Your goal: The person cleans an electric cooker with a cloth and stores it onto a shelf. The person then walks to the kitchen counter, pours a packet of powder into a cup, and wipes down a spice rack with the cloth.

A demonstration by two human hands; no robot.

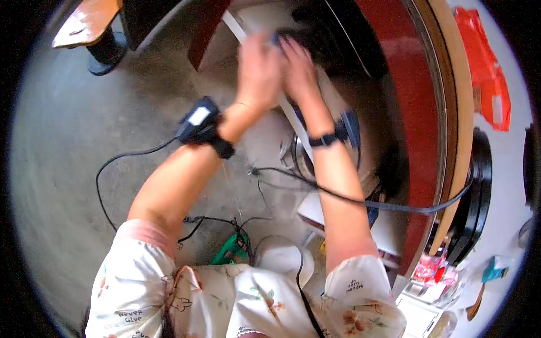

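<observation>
Both of my arms reach forward over a white edge [297, 124] below a dark red cabinet. My left hand [259, 73] is smeared by motion, and its fingers cannot be made out. Close beside it on the right is my right hand [298, 70], with its fingers bent around a small dark bluish thing [276, 38] at their tips. What this thing is stays too blurred to name. A black strap with a dark device [200, 119] circles my left wrist, and another strapped device [350, 129] sits on my right wrist.
The red cabinet [414, 96] with a wooden rim curves along the right. A black cable [394, 207] crosses over my right forearm. Near my body are a white bucket [276, 253] and a green object [230, 250]. A wooden-topped stool [84, 25] stands far left.
</observation>
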